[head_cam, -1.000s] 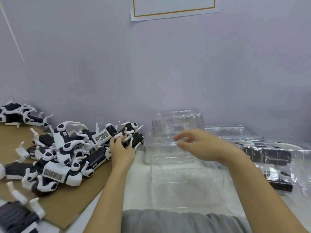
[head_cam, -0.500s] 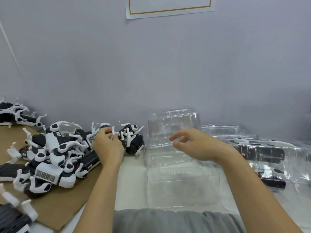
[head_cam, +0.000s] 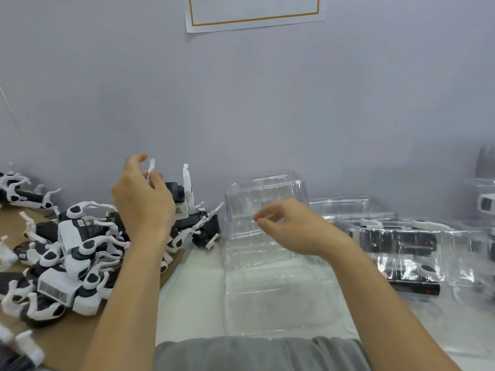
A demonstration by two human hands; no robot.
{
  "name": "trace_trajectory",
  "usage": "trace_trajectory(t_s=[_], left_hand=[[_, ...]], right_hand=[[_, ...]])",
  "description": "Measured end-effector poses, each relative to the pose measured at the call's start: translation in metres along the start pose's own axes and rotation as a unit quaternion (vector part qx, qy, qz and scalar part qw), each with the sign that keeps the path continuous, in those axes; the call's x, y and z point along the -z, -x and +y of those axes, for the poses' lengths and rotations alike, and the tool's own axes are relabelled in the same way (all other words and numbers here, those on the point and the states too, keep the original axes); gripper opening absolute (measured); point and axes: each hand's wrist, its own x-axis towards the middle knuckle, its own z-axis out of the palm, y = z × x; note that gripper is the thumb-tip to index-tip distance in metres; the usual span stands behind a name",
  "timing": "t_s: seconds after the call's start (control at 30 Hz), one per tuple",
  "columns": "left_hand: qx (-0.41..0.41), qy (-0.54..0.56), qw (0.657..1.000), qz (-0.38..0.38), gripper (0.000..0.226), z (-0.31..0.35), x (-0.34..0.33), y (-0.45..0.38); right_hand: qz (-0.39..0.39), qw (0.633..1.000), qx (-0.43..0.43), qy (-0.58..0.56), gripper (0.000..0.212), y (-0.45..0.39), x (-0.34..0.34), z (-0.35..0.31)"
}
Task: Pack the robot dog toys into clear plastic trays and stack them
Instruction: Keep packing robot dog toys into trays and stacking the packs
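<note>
Two hands: the left hand (head_cam: 142, 199) grips a toy dog (head_cam: 184, 199) above the pile (head_cam: 67, 253); the right hand (head_cam: 292, 226) hovers loosely curled, holding nothing, over the clear tray (head_cam: 270, 295).

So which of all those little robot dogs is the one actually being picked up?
The one in the left hand: this robot dog is lifted above the pile, white legs pointing up, gripped by one leg. All the others lie on the cardboard.

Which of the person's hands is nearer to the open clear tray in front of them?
The right hand: it hovers over the open clear tray, holding nothing. The left hand is off to the tray's left, above the toy pile, gripping a robot dog toy.
</note>
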Motion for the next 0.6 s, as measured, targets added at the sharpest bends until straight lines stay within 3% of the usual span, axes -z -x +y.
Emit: trace_trajectory(t_s=[0.6], left_hand=[[-0.023, 0.077, 0.995, 0.053, 0.023, 0.013, -0.003, 0.005]], right_hand=[[0.028, 0.996, 0.030, -0.080, 0.027, 0.001, -0.009, -0.015]])
